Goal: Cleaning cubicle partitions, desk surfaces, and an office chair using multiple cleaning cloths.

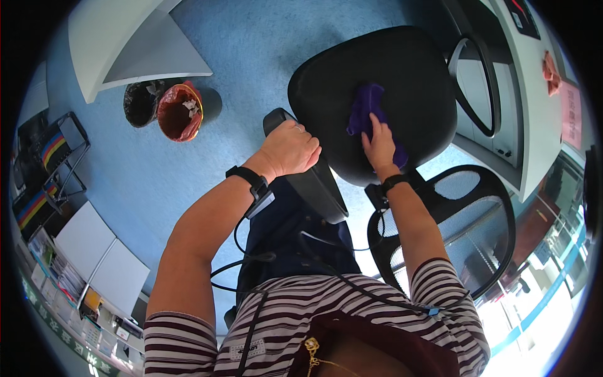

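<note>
A black office chair faces me, with its padded seat [377, 61] ahead and its mesh backrest [476, 226] to the right. My left hand [292, 148] is curled over a black armrest [320, 188], with the fingertips hidden. On the seat lies a crumpled purple cloth [370, 101]. My right hand [380, 146] holds the cloth against the seat surface. Part of it sticks out ahead of the fingers and part shows beside the palm. The chair's other armrest [492, 94] rises beyond the seat.
Two waste bins, one with a red liner [179, 113] and one with a black liner [140, 104], stand on the blue floor [155, 174]. A white desk [532, 94] bears a pinkish cloth [550, 74]. Cables [245, 257] hang across my body. Folding chairs [52, 155] stand far left.
</note>
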The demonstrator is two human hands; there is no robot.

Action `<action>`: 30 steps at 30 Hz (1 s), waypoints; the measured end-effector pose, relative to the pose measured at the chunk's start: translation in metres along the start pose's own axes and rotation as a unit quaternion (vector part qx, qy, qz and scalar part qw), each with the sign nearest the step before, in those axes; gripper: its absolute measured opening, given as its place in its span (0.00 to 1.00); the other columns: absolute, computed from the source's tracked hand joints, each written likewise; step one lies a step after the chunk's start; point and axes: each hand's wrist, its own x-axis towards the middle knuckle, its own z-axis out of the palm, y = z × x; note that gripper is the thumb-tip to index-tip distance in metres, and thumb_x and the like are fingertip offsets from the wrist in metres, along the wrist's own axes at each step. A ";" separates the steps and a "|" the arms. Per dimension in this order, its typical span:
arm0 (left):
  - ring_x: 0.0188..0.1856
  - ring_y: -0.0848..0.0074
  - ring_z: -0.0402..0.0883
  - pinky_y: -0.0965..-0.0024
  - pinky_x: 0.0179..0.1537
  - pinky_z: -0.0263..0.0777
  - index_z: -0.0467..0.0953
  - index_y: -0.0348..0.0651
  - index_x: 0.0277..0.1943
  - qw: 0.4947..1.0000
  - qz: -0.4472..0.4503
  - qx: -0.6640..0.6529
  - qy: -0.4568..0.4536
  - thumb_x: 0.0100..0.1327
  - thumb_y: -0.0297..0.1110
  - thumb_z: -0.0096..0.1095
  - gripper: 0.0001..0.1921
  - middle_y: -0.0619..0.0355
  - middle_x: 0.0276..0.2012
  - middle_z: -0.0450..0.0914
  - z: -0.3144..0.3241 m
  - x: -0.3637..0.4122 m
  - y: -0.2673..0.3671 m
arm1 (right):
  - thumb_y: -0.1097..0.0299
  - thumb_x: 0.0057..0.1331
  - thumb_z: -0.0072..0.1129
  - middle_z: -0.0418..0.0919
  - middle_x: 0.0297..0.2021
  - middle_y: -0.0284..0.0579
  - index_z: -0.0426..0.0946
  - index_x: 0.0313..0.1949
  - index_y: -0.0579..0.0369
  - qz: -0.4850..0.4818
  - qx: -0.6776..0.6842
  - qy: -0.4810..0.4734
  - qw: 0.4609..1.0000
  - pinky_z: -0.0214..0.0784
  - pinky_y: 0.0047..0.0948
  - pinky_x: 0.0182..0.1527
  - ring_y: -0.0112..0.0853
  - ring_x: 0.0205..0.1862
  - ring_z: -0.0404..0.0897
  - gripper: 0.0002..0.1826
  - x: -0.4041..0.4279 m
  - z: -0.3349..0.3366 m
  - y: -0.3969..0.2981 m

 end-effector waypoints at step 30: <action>0.24 0.76 0.69 0.73 0.34 0.59 0.68 0.50 0.17 0.997 -0.012 -0.076 0.031 0.49 0.38 0.57 0.10 0.65 0.14 0.68 0.010 -0.013 -0.002 | 0.69 0.48 0.60 0.69 0.33 0.41 0.72 0.38 0.42 -0.250 -0.021 -0.002 0.968 0.71 0.36 0.29 0.41 0.37 0.70 0.16 0.142 0.060 -0.118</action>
